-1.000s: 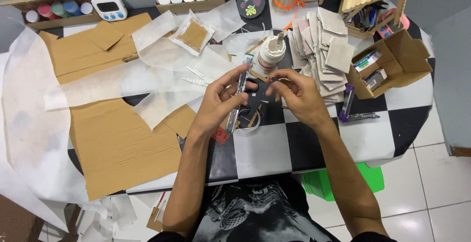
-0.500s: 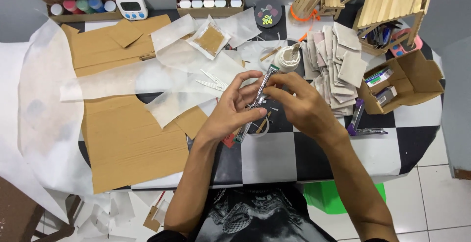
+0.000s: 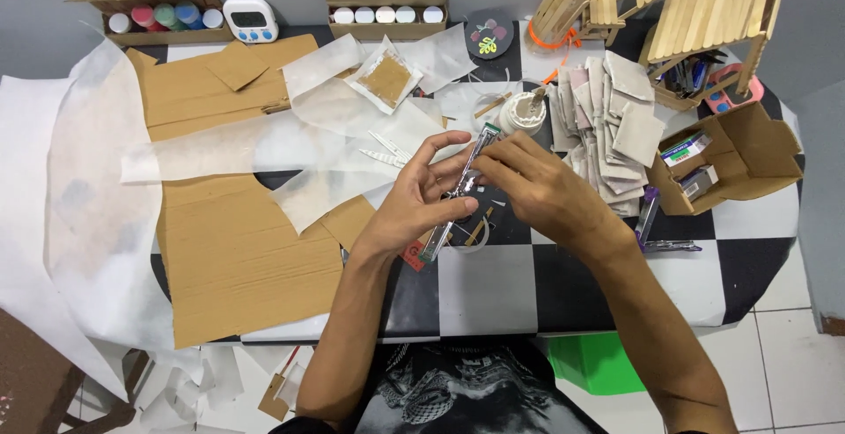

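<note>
My left hand (image 3: 412,198) and my right hand (image 3: 539,189) meet over the middle of a black-and-white checkered table (image 3: 493,284). Together they hold a long, narrow metal utility knife (image 3: 459,192), tilted with its upper end toward the far right. The left hand cradles the knife's body from the left. The fingers of the right hand pinch its upper end. Under the hands lie small sticks and scraps, partly hidden.
Brown cardboard sheets (image 3: 238,258) and white translucent paper (image 3: 97,187) cover the left. A glue pot (image 3: 523,114), a pile of grey squares (image 3: 616,126), an open cardboard box (image 3: 731,165), stick-built models (image 3: 704,11), paint-jar trays (image 3: 163,16) and a timer (image 3: 249,18) stand behind.
The camera has shifted slightly. Both hands have stayed on the knife, and it has tilted a little more upright between them.
</note>
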